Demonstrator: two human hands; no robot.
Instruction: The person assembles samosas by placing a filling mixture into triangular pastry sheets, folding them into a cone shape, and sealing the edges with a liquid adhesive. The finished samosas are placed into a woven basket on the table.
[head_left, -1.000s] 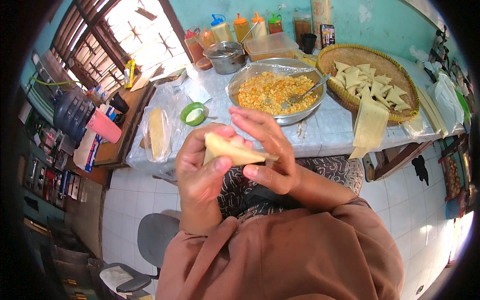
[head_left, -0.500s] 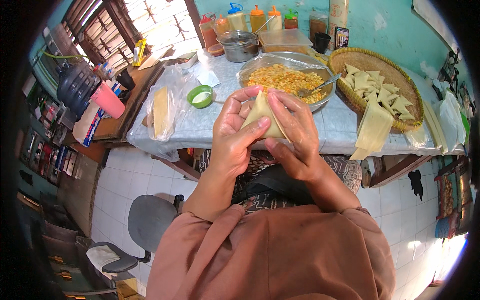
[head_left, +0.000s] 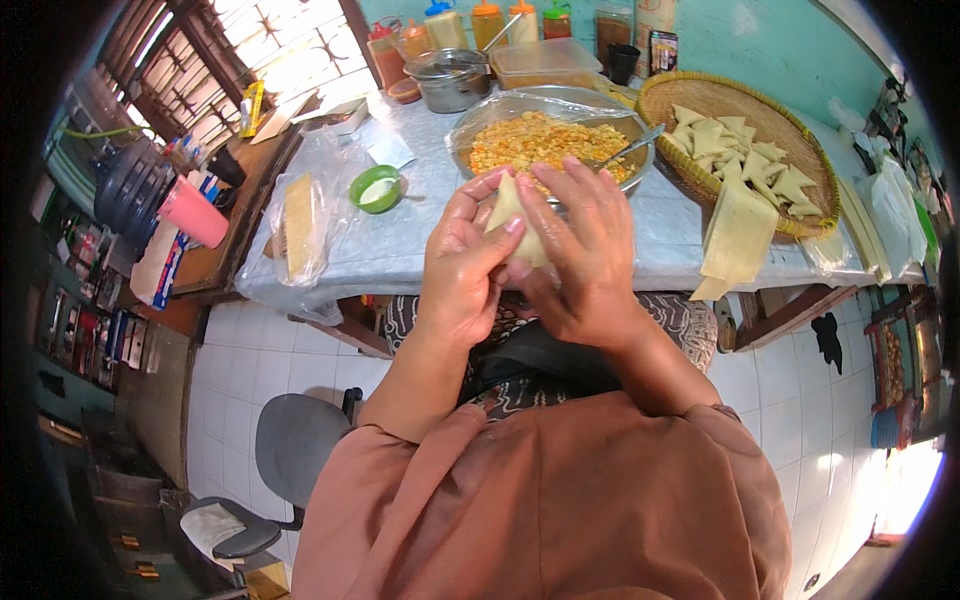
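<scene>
In front of my chest, above the table's near edge, is a pale triangular folded pastry [head_left: 507, 203]. My left hand [head_left: 458, 275] is closed round its left side, with the thumb lying across its face and the fingers behind. My right hand [head_left: 592, 255] presses against the right side, its fingers stretched along the pastry and partly covering it. Beyond the hands sits a metal bowl [head_left: 640, 178] of yellow-orange diced filling [head_left: 535, 140], with a spoon [head_left: 637, 144] in it and clear plastic along its far rim.
On the right, a round woven tray [head_left: 655, 97] bears several folded triangles [head_left: 738, 150], and wrapper strips [head_left: 737, 238] hang over its near edge. To the left are a green bowl [head_left: 366, 191] of white paste and bagged wrappers [head_left: 298, 228]. A pot [head_left: 450, 92] and squeeze bottles [head_left: 487, 24] stand behind.
My right hand has shifted over the pastry, its fingers now stretched further up and covering more of it. The left hand keeps its hold. The whole view has tilted slightly.
</scene>
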